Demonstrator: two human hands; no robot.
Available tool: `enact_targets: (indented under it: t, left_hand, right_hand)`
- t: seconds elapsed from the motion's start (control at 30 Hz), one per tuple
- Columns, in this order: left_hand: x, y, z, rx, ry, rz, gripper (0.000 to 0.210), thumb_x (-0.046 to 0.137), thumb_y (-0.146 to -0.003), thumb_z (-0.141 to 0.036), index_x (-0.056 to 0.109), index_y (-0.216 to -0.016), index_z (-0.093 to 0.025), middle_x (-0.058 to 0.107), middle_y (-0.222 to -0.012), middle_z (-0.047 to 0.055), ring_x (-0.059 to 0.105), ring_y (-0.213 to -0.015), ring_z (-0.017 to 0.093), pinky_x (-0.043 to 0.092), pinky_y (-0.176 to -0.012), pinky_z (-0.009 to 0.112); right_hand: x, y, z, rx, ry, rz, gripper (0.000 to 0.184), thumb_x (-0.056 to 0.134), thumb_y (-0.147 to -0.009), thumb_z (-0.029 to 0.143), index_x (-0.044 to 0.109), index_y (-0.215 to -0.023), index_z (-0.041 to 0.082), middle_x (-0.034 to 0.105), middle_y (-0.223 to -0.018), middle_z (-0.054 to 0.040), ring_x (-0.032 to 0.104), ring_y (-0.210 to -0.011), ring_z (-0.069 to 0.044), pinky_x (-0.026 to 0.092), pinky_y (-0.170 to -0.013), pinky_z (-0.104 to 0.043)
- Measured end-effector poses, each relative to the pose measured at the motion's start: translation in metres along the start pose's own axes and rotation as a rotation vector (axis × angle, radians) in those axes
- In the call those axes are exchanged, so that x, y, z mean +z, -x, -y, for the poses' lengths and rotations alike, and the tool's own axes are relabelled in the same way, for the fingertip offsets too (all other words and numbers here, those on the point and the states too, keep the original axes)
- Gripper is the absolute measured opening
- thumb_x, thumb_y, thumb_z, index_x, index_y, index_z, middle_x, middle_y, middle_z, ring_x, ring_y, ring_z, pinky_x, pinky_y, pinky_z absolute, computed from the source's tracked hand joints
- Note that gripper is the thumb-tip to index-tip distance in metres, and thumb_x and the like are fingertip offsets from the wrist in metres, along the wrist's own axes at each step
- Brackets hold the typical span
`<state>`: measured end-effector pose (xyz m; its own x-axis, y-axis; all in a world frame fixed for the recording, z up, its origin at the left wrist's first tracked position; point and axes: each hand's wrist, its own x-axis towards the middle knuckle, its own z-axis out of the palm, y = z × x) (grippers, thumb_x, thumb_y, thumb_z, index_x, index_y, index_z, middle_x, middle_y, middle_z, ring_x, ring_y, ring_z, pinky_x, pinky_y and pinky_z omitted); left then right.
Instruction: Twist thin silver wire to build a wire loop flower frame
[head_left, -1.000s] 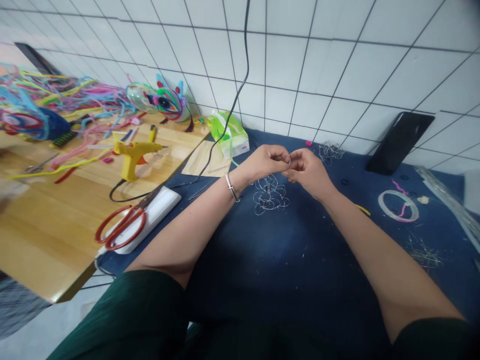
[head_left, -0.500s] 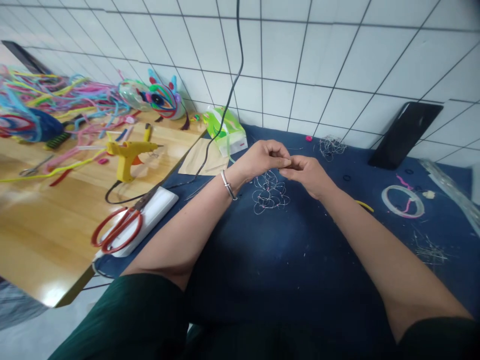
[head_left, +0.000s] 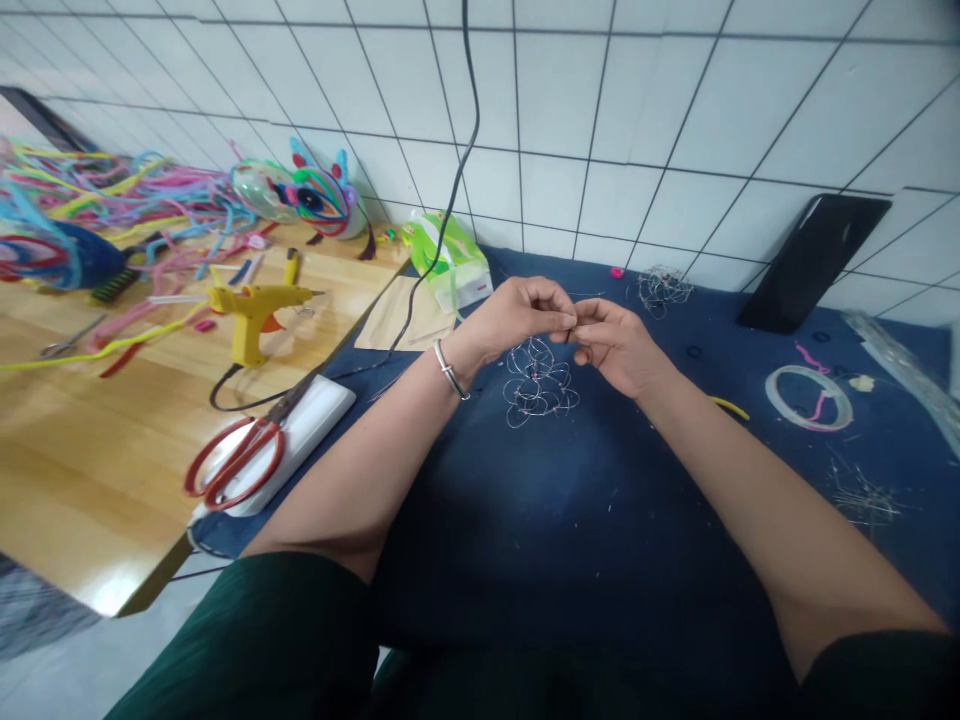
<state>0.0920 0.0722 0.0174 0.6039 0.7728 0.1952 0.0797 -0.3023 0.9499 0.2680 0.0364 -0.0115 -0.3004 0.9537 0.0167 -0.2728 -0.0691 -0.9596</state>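
Observation:
My left hand (head_left: 531,312), wearing a silver bangle at the wrist, is closed in a pinch above the dark blue cloth. My right hand (head_left: 611,338) meets it fingertip to fingertip, its thumb and forefinger also pinched. What sits between the fingertips is too small and hidden to make out. Just below the hands is a looped silver wire piece (head_left: 541,388) with small reddish dots; whether it connects to the fingers cannot be told. Behind the hands lies a tangled bundle of looped wire (head_left: 664,288) near the wall.
Left, on the wooden table (head_left: 67,490), are a yellow glue gun (head_left: 251,310) and pipe cleaners (head_left: 142,190). Red-handled scissors (head_left: 236,465) rest on a white power strip (head_left: 322,408). A black cable (head_left: 469,130) crosses a tissue pack (head_left: 450,255). Right are a phone (head_left: 814,262), clear coil (head_left: 810,398) and cut wires (head_left: 866,500).
My right hand has turned slightly and its lower fingers have spread a little. Both hands remain fingertip to fingertip. The looped wire piece stays in nearly the same place.

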Motion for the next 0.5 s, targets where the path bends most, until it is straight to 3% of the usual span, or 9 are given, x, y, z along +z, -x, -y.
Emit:
enact_targets:
  t: [0.23, 0.5]
  left_hand:
    - [-0.0002, -0.0022, 0.0045, 0.049, -0.149, -0.103, 0.005, 0.067, -0.074, -0.018, 0.066, -0.074, -0.013, 0.062, -0.074, 0.002, 0.057, -0.066, 0.007, 0.047, -0.062, 0.023]
    - [0.0021, -0.0013, 0.0049, 0.005, -0.001, -0.08, 0.004, 0.066, -0.074, -0.016, 0.064, -0.076, -0.013, 0.063, -0.071, 0.001, 0.058, -0.066, 0.007, 0.047, -0.064, 0.022]
  right_hand:
    - [0.0016, 0.0004, -0.0032, 0.093, 0.104, 0.011, 0.018, 0.07, -0.076, 0.031, 0.062, -0.083, 0.017, 0.066, -0.072, -0.0017, 0.054, -0.054, -0.007, 0.044, -0.046, -0.02]
    - [0.0006, 0.0005, -0.0034, 0.079, 0.076, 0.012, 0.02, 0.075, -0.071, 0.032, 0.065, -0.081, 0.018, 0.056, -0.063, 0.004, 0.048, -0.054, -0.005, 0.04, -0.046, -0.019]
